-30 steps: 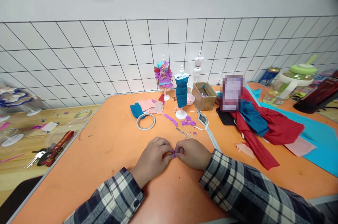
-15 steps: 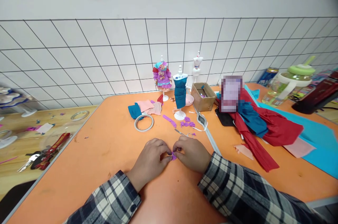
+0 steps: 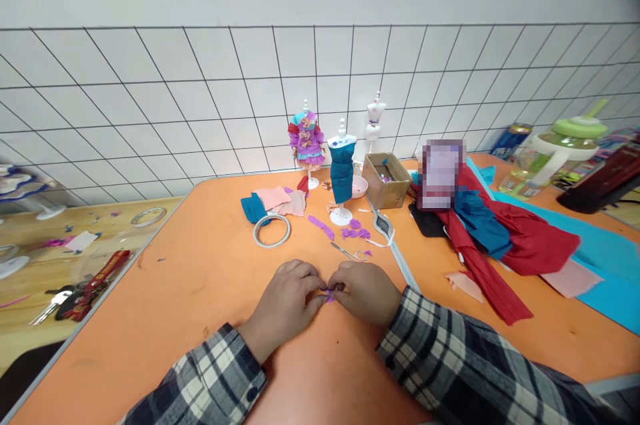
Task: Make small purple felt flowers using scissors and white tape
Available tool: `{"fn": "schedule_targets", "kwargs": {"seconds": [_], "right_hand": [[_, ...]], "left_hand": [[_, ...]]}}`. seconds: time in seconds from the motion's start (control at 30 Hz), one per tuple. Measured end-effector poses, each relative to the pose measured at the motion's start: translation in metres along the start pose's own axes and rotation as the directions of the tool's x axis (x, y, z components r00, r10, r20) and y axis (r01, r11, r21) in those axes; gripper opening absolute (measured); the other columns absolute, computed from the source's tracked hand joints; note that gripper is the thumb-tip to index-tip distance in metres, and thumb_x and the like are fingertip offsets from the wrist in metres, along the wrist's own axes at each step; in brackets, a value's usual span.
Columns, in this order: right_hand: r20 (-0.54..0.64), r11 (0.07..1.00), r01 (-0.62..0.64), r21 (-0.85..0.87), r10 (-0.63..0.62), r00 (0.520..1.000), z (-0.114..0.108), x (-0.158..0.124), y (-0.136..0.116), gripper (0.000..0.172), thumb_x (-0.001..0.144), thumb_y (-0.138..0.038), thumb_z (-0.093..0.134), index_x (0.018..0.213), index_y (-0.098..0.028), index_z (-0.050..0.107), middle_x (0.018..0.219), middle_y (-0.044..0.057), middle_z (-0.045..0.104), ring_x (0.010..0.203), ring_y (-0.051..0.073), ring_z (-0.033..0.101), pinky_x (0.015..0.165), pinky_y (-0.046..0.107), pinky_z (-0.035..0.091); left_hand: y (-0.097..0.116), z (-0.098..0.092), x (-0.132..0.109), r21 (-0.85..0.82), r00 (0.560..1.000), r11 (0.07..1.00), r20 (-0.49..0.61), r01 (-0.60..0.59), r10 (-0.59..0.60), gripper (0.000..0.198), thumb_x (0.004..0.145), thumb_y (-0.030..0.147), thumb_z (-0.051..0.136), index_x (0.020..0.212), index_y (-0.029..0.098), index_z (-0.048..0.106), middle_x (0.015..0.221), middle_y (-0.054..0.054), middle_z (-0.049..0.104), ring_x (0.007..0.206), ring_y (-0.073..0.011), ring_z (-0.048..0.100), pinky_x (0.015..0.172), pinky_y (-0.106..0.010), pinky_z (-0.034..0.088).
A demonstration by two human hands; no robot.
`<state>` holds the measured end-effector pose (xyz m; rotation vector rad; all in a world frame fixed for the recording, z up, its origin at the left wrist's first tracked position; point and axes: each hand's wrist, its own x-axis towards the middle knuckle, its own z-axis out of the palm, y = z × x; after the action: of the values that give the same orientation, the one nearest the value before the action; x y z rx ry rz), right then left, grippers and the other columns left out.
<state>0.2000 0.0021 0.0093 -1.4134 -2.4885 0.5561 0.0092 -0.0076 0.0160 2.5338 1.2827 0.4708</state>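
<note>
the left hand (image 3: 289,301) and the right hand (image 3: 367,291) meet low in the middle of the orange surface (image 3: 150,325), with a small purple piece (image 3: 330,295) between their fingertips. the fingers of both hands are pinched together on it, the left from its left side and the right from its right; they cover much of it, so its exact shape cannot be told. both wrists come out of plaid sleeves (image 3: 215,371).

just beyond the hands lies a pair of scissors (image 3: 346,251), loops toward the right. past it are a purple strip (image 3: 321,227) and, to the strip's right, some gathered purple pieces (image 3: 356,233). a silvery ring (image 3: 257,233) lies to the left, near blue and pink fabric scraps (image 3: 273,197).

farther back, a small dress form in blue fabric (image 3: 342,175) stands upright in front of a pink bowl (image 3: 360,186). behind it to the left is a form in a purple ruffled outfit (image 3: 307,145), and to the right a cardboard box (image 3: 387,193) with small bits inside. red fabric (image 3: 545,238) lies heaped farther right.
</note>
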Motion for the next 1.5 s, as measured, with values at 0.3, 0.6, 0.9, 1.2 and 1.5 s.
{"fn": "schedule_targets", "kwargs": {"seconds": [0.3, 0.6, 0.9, 1.2, 1.5], "right_hand": [[0.038, 0.999, -0.016, -0.044, 0.018, 0.999, -0.0021, -0.0008, -0.0029, 0.018, 0.082, -0.024, 0.052, 0.083, -0.024, 0.070, 0.083, 0.000, 0.066, 0.075, 0.014, 0.057, 0.062, 0.025, 0.033], [0.025, 0.999, -0.020, -0.026, 0.021, 0.999, -0.0022, -0.0023, -0.0035, 0.015, 0.082, -0.027, 0.055, 0.089, -0.023, 0.068, 0.088, 0.000, 0.065, 0.079, 0.014, 0.059, 0.065, 0.025, 0.035], [0.099, 0.990, 0.088, -0.106, -0.077, 0.992, -0.0034, 0.0011, 0.0011, 0.017, 0.088, -0.022, 0.047, 0.091, -0.020, 0.064, 0.091, 0.003, 0.062, 0.078, 0.014, 0.057, 0.064, 0.025, 0.034], [0.127, 0.990, 0.113, -0.084, -0.102, 0.987, -0.0061, 0.0006, 0.0052, 0.021, 0.091, -0.021, 0.045, 0.095, -0.021, 0.065, 0.093, 0.003, 0.063, 0.081, 0.014, 0.058, 0.067, 0.026, 0.035], [0.107, 0.993, 0.101, -0.062, -0.094, 0.990, -0.0078, 0.0002, 0.0037, 0.015, 0.084, -0.028, 0.057, 0.096, -0.023, 0.065, 0.093, 0.001, 0.064, 0.084, 0.015, 0.059, 0.066, 0.026, 0.036]], "left_hand": [[-0.0048, 0.0018, 0.0005, -0.031, 1.000, 0.999, 0.004, -0.027, 0.028, 0.007, 0.080, 0.018, 0.063, 0.082, 0.023, 0.068, 0.091, -0.002, 0.065, 0.091, -0.0199, 0.056, 0.084, -0.035, 0.043], [-0.0039, 0.0018, 0.0012, -0.043, 0.999, 0.998, -0.012, -0.038, 0.037, 0.014, 0.079, 0.013, 0.058, 0.082, 0.022, 0.069, 0.091, -0.003, 0.066, 0.090, -0.0199, 0.057, 0.085, -0.036, 0.044], [-0.0012, 0.0005, 0.0028, -0.031, 0.999, 0.998, -0.006, -0.051, 0.051, 0.015, 0.076, 0.011, 0.056, 0.080, 0.021, 0.067, 0.089, -0.003, 0.066, 0.090, -0.0200, 0.057, 0.086, -0.035, 0.043], [-0.0023, 0.0015, 0.0036, -0.064, 1.000, 0.998, 0.008, -0.022, 0.023, 0.013, 0.078, 0.016, 0.060, 0.086, 0.022, 0.069, 0.088, -0.004, 0.066, 0.089, -0.0208, 0.057, 0.084, -0.036, 0.043], [-0.0011, 0.0004, 0.0042, -0.023, 1.000, 1.000, 0.013, -0.016, 0.017, 0.022, 0.076, 0.009, 0.056, 0.085, 0.023, 0.070, 0.085, -0.004, 0.066, 0.087, -0.0210, 0.056, 0.083, -0.036, 0.042]]}}
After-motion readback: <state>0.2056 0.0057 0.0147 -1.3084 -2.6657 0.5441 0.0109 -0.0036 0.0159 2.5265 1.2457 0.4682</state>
